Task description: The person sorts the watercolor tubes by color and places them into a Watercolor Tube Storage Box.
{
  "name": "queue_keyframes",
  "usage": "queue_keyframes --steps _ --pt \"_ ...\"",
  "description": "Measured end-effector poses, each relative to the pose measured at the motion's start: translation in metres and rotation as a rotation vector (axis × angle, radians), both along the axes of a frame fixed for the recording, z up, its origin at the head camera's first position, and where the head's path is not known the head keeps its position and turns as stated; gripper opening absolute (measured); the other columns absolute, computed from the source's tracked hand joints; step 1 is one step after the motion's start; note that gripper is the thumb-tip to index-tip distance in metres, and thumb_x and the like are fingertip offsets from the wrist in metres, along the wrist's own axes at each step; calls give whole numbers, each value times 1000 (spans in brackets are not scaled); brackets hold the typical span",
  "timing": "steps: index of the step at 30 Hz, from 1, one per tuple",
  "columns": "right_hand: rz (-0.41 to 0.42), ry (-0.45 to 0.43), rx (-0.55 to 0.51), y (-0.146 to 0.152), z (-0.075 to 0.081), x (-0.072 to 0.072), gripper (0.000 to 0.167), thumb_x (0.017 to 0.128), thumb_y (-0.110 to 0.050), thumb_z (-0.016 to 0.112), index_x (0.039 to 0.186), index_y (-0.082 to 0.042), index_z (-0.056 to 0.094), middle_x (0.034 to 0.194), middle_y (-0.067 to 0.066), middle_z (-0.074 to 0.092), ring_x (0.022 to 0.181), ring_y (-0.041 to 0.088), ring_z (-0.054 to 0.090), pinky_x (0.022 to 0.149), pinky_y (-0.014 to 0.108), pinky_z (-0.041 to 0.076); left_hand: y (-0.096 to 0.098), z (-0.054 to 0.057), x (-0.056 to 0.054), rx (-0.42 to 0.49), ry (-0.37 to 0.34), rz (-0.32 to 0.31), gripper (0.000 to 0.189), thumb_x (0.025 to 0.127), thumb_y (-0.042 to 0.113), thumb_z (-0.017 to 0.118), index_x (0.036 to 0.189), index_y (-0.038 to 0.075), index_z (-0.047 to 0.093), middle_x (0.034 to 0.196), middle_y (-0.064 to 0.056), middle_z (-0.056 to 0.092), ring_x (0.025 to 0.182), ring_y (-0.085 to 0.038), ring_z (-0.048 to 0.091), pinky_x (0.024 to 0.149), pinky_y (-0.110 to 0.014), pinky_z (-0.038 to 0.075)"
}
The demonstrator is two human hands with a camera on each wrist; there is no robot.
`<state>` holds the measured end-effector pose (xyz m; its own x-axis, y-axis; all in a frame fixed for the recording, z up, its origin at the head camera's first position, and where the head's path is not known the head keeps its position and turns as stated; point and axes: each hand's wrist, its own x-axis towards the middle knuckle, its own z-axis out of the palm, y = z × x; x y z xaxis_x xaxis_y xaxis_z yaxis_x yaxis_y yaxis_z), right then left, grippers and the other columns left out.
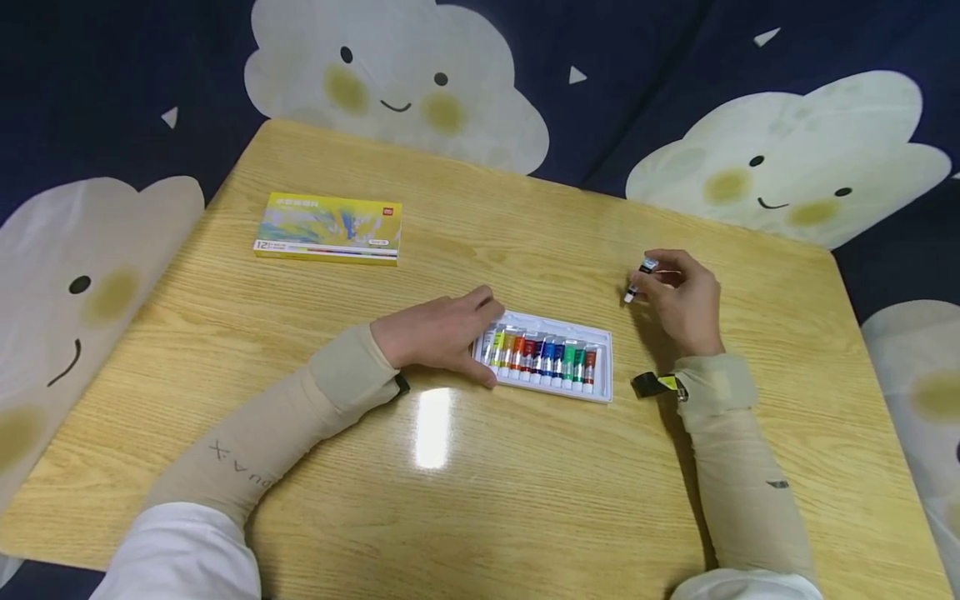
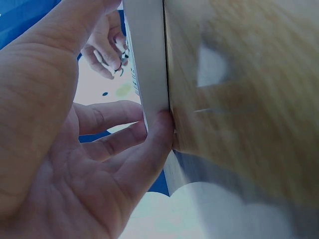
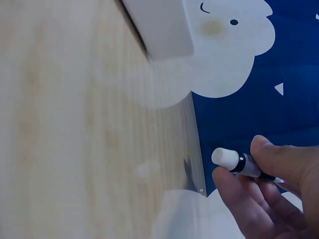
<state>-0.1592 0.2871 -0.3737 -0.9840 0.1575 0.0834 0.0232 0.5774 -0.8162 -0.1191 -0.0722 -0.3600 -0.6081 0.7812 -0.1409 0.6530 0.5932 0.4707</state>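
Observation:
A shallow white tray [image 1: 606,375] lies on the table, with a row of small paint tubes [image 1: 558,357] running from pale and yellow through reds and blues to green and brown. My left hand [image 1: 442,333] grips the tray's left end, thumb at the near side and fingers at the far side. The left wrist view shows a finger against the tray's white side wall [image 2: 147,64]. Off to the tray's right, my right hand [image 1: 686,304] pinches a small paint tube [image 3: 246,167] between thumb and fingers, above the table. Its white cap [image 3: 225,158] points down and away from the palm.
A yellow paint box [image 1: 327,229] marked 12 lies flat at the back left of the wooden table [image 1: 480,517]. Dark blue cloth [image 1: 600,133] with smiling clouds hangs behind the table's far edge. A black strap end [image 1: 648,384] sticks out at the right wrist.

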Motion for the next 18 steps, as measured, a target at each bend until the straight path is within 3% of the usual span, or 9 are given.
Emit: queue_keyframes --steps 9,15,18 --pt "69 -57 2 -10 4 29 41 93 -18 78 129 -3 67 95 -7 61 84 2 65 70 25 62 1 0 -1 -9 -1 4 89 81 60 81 142 3 48 124 -9 50 89 -20 55 84 -35 55" --pt "113 -27 -15 -17 8 43 36 92 -11 78 125 1 68 93 -8 63 83 0 68 69 29 63 1 0 -1 -12 -2 5 90 81 61 81 142 3 49 124 -9 50 88 -19 55 83 -34 55" --pt "125 -7 43 -20 11 49 35 90 -14 80 122 -2 71 90 -10 64 82 -1 67 68 25 62 1 0 -1 -12 -1 4 91 81 61 80 142 3 48 125 -9 50 89 -19 55 83 -34 55"
